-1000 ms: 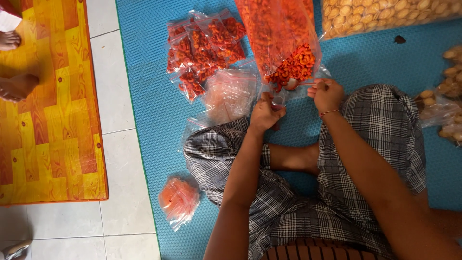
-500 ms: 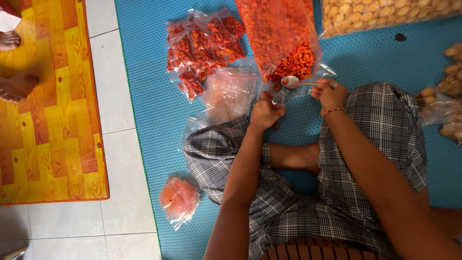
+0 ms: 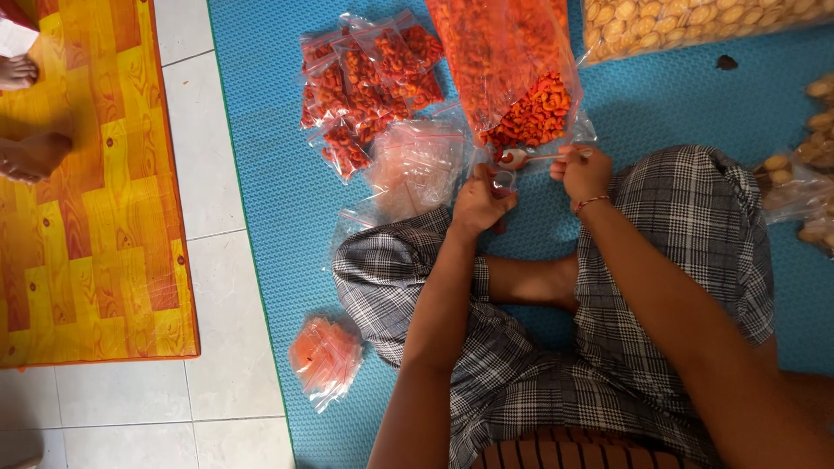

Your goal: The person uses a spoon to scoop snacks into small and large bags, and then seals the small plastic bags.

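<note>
Fingers of the left hand pinch a small clear bag; right hand grips a spoon.

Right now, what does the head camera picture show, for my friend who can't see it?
A seated person's right hand holds a spoon at a big bag of orange snacks, while the left hand pinches a small clear bag. Filled small bags lie on a blue mat.

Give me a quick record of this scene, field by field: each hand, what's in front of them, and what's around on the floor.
left hand: pinching a small clear bag
right hand: holding a spoon
spoon position: bowl at the mouth of the large bag of orange snacks
filled small packets: piled left of the large bag
surface: blue mat
nearby: orange mat, another person's feet
</note>
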